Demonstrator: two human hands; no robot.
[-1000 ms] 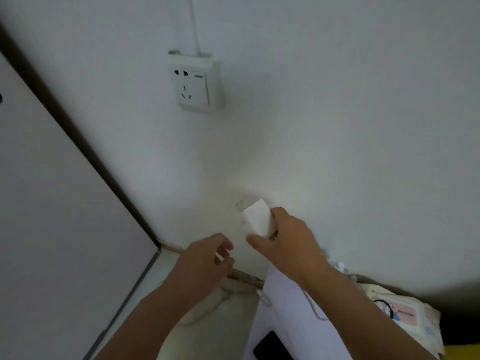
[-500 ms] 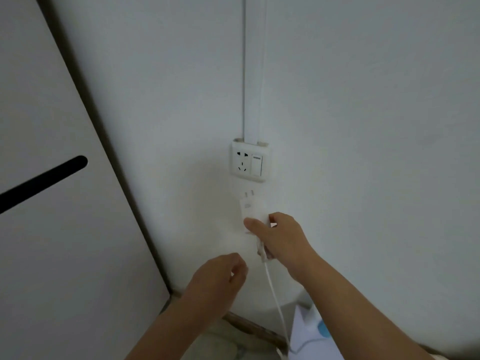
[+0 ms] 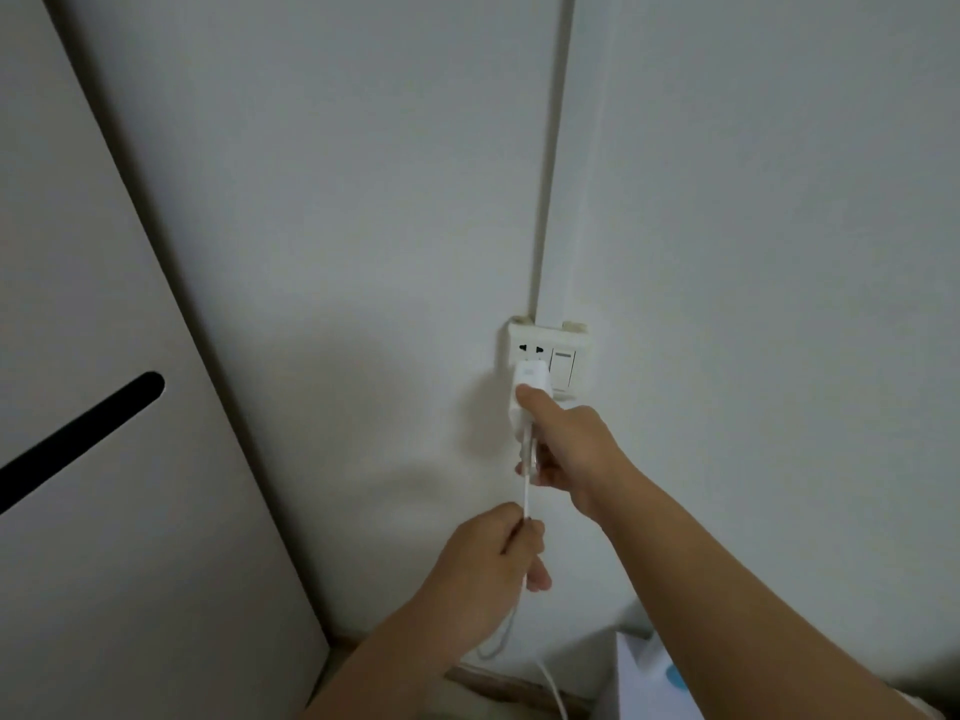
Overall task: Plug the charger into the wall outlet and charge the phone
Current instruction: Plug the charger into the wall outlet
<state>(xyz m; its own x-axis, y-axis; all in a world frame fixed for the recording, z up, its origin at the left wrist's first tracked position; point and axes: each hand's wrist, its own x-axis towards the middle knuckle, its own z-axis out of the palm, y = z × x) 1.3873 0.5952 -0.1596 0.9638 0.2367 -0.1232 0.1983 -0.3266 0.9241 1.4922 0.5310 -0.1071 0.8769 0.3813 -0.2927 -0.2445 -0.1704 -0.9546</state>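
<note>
A white wall outlet (image 3: 549, 356) with a two-pin socket on top and a rocker switch on its right sits on the white wall. The white charger (image 3: 529, 387) is pressed against the outlet's lower socket, covering it. My right hand (image 3: 569, 444) grips the charger, thumb on its front face. A white cable (image 3: 527, 493) hangs from the charger's bottom end. My left hand (image 3: 493, 563) pinches that cable a little below. The phone is out of view.
A white cable duct (image 3: 553, 163) runs up the wall from the outlet. A pale cabinet door (image 3: 104, 407) with a black slot handle fills the left. A white box corner (image 3: 644, 678) shows at the bottom right, and the cable trails down to the floor.
My right hand has lifted the charger from below the outlet up onto its lower socket. My left hand has risen and closed on the cable. The view has tilted upward.
</note>
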